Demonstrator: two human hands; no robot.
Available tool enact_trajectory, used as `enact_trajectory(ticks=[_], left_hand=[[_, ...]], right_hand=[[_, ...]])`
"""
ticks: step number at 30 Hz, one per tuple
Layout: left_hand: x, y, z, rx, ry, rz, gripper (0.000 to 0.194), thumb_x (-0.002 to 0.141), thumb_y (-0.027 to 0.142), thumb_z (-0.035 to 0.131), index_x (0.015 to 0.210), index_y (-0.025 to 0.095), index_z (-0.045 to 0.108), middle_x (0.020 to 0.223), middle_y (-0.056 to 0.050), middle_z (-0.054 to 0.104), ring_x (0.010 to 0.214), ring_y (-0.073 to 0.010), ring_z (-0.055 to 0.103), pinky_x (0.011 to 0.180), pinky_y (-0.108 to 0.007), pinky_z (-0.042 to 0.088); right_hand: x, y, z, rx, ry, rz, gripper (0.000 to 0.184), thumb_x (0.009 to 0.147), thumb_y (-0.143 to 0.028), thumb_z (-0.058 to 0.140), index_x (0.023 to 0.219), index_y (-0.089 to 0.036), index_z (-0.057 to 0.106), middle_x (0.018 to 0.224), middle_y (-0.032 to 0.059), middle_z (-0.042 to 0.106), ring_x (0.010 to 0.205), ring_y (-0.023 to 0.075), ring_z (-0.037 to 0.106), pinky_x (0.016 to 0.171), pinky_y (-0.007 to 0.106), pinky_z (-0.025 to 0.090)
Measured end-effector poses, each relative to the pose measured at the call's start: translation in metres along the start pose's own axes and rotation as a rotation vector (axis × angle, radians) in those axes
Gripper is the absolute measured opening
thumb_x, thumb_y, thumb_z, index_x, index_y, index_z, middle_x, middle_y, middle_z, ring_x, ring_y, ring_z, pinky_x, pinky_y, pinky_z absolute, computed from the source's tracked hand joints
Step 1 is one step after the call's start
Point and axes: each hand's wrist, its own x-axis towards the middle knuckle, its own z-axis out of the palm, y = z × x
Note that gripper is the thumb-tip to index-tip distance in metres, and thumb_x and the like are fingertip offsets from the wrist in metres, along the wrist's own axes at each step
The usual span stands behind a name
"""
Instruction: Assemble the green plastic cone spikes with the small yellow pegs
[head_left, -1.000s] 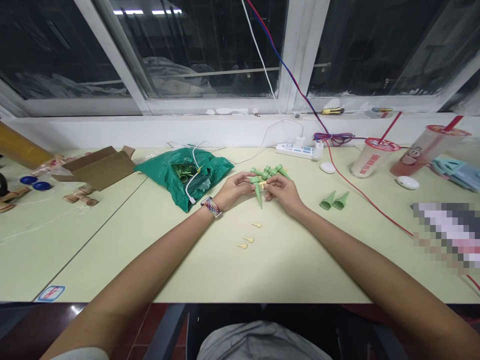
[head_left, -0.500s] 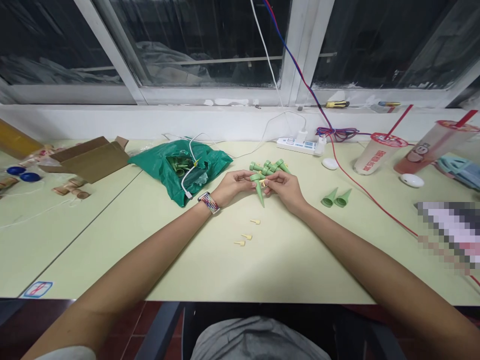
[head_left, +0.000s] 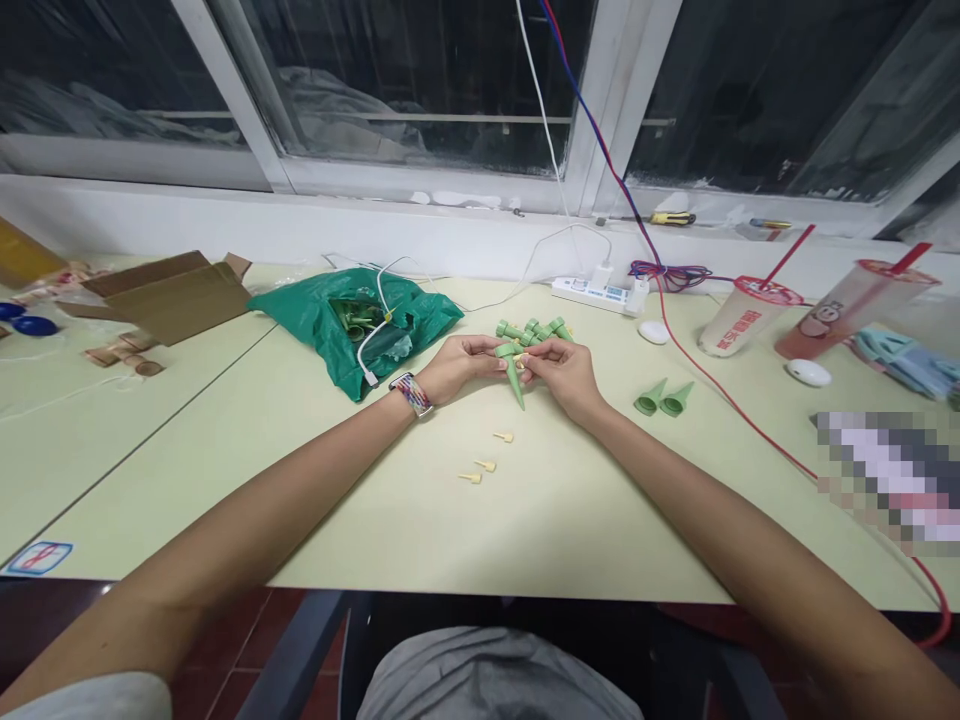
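While pinching a tapered green plastic cone (head_left: 514, 378) above a pale green desk (head_left: 570, 530), both hands close together at mid-desk; left hand (head_left: 465, 365) with fingers curled round the cone's wide end; right hand (head_left: 562, 372) with thumb and fingertips pressed together on a small pale yellow plastic peg (head_left: 519, 360) at the cone's mouth; how far the peg sits inside the cone hidden by the fingers; cone tip pointing down toward the desk, held above it; multicoloured beaded watch band (head_left: 412, 393) on left wrist.

Heap of matching green cones (head_left: 529, 332) just beyond the hands, on their sides; two more green cones (head_left: 664, 398) side by side, right of the right hand; three loose pale yellow pegs (head_left: 484, 465) on the desk, nearer the person, apart from the hands; crumpled dark green plastic bag (head_left: 352, 335) left of the left hand, green parts visible in its opening, white charging cable (head_left: 379, 335) across it.

Further back, white power strip (head_left: 596, 296) by the wall; red cable (head_left: 739, 420) running along the right of the desk; two translucent plastic drink cups with red straws (head_left: 739, 317) (head_left: 855, 310) at far right; open brown cardboard box (head_left: 169, 300) at far left, on the next desk.
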Motion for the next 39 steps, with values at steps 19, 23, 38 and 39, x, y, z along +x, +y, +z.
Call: enact_trajectory(ticks=[19,23,38,39], left_hand=[[0.001,0.003,0.001,-0.011,0.01,-0.023,0.043,0.065,0.027,0.096,0.102,0.012,0.081,0.096,-0.012,0.079,0.085,-0.0218,0.075,0.093,-0.044,0.061],[0.001,0.003,0.002,-0.027,0.028,0.006,0.043,0.066,0.027,0.096,0.102,0.012,0.079,0.096,-0.011,0.078,0.086,-0.0202,0.074,0.09,-0.041,0.06],[0.001,0.004,0.006,0.01,0.145,0.055,0.043,0.06,0.033,0.098,0.084,0.012,0.069,0.084,-0.004,0.072,0.08,-0.0156,0.07,0.079,-0.032,0.059],[0.001,0.004,0.006,0.01,0.146,0.052,0.043,0.06,0.032,0.099,0.084,0.012,0.069,0.084,-0.004,0.073,0.08,-0.0156,0.07,0.079,-0.032,0.059]], right_hand=[[-0.004,-0.003,0.01,-0.061,0.004,-0.021,0.038,0.067,-0.051,0.088,0.078,-0.02,0.071,0.067,0.005,0.073,0.061,0.0237,0.073,0.067,0.04,0.064],[-0.006,0.0,0.009,-0.072,0.013,-0.068,0.034,0.073,-0.049,0.085,0.086,-0.019,0.073,0.076,0.0055,0.076,0.066,0.0223,0.074,0.069,0.038,0.064],[-0.003,0.009,0.006,-0.008,-0.012,0.006,0.03,0.075,-0.046,0.085,0.096,-0.025,0.085,0.118,0.0076,0.079,0.108,0.0335,0.072,0.094,0.059,0.063],[-0.002,0.009,0.005,0.009,-0.018,0.003,0.028,0.075,-0.047,0.085,0.093,-0.025,0.085,0.118,0.0072,0.079,0.111,0.0342,0.071,0.096,0.059,0.062]])
